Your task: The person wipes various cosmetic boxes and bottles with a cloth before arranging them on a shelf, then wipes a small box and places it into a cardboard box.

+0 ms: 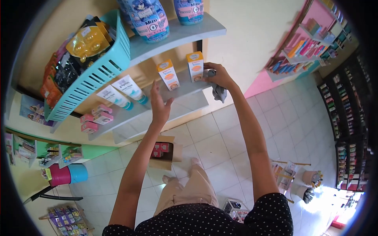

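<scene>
My left hand (160, 107) is raised at the front of the grey shelf (143, 108), thumb and fingers apart, with nothing in it. Just to its right stands an orange-and-white box (168, 74), slightly tilted in this view. A second orange-and-white box (195, 67) stands farther right on the same shelf. My right hand (221, 78) is at that box's right side, fingertips right at its edge. A grey cloth (219, 93) is bunched in the right hand and hangs below it. Two white tubes with teal caps (129, 89) stand left of my left hand.
Small pink boxes (96, 118) sit at the shelf's left end. Above are a teal basket (92, 74) of packets and blue Mizu bottles (151, 23) on an upper shelf. An open cardboard box (167, 163) with red packs lies on the tiled floor below.
</scene>
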Action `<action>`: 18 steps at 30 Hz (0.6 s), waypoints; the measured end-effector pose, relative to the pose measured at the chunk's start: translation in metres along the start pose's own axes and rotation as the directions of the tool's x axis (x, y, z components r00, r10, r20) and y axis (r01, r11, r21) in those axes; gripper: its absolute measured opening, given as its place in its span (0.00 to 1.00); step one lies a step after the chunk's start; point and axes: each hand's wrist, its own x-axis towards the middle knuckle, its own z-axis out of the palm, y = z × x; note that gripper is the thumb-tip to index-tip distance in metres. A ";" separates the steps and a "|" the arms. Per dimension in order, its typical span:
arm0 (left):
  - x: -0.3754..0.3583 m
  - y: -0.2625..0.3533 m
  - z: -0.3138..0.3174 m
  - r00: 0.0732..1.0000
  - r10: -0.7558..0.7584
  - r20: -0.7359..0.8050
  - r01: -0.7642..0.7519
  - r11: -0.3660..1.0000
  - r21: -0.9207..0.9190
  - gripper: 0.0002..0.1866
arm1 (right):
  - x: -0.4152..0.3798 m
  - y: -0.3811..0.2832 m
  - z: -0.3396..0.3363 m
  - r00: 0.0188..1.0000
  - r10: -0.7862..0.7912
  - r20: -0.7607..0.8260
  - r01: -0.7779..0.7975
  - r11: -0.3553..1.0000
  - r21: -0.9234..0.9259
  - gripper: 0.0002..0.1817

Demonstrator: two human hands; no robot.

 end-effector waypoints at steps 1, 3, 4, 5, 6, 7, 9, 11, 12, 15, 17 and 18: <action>-0.015 0.011 -0.003 0.999 0.019 -0.038 -0.017 0.998 0.054 0.41 | -0.004 0.003 -0.001 0.996 -0.032 -0.087 0.031 0.999 -0.015 0.29; -0.048 0.027 -0.013 0.996 0.027 -0.083 -0.017 0.994 0.112 0.41 | -0.014 0.012 -0.001 0.965 -0.082 -0.248 0.077 0.997 -0.031 0.29; -0.069 0.033 -0.020 1.000 0.005 -0.014 -0.003 0.989 0.149 0.41 | -0.027 0.013 -0.003 0.951 0.014 -0.310 0.029 0.990 0.135 0.28; -0.091 0.034 -0.032 0.999 -0.027 0.044 0.018 0.981 0.192 0.41 | -0.043 0.009 -0.002 0.902 0.084 -0.422 -0.026 0.989 0.143 0.27; -0.116 0.029 -0.044 0.998 -0.065 0.005 0.062 0.976 0.211 0.41 | -0.061 0.018 0.004 0.846 0.095 -0.524 0.015 0.979 0.201 0.24; -0.145 0.018 -0.056 0.985 -0.155 0.072 0.134 0.962 0.238 0.41 | -0.083 0.010 0.014 0.816 0.171 -0.552 0.008 0.951 0.308 0.22; -0.208 -0.004 -0.083 0.949 -0.307 0.077 0.275 0.919 0.281 0.41 | -0.126 0.011 0.049 0.787 0.224 -0.575 -0.123 0.970 0.209 0.16; -0.276 -0.026 -0.109 0.831 -0.554 0.042 0.509 0.790 0.342 0.42 | -0.166 0.021 0.091 0.823 0.413 -0.390 -0.344 0.909 0.236 0.13; -0.311 -0.037 -0.122 0.812 -0.583 0.001 0.550 0.766 0.334 0.42 | -0.182 0.030 0.115 0.863 0.411 -0.292 -0.377 0.911 0.168 0.12; -0.390 -0.052 -0.155 0.654 -0.754 -0.060 0.733 0.612 0.296 0.42 | -0.204 0.015 0.189 0.816 0.578 -0.029 -0.572 0.814 0.102 0.13; -0.419 -0.054 -0.178 0.511 -0.859 -0.032 0.824 0.479 0.303 0.42 | -0.210 0.006 0.246 0.825 0.561 0.074 -0.563 0.826 0.013 0.13; -0.427 -0.055 -0.185 0.502 -0.864 -0.044 0.836 0.471 0.280 0.42 | -0.210 -0.001 0.273 0.835 0.536 0.125 -0.533 0.844 -0.059 0.13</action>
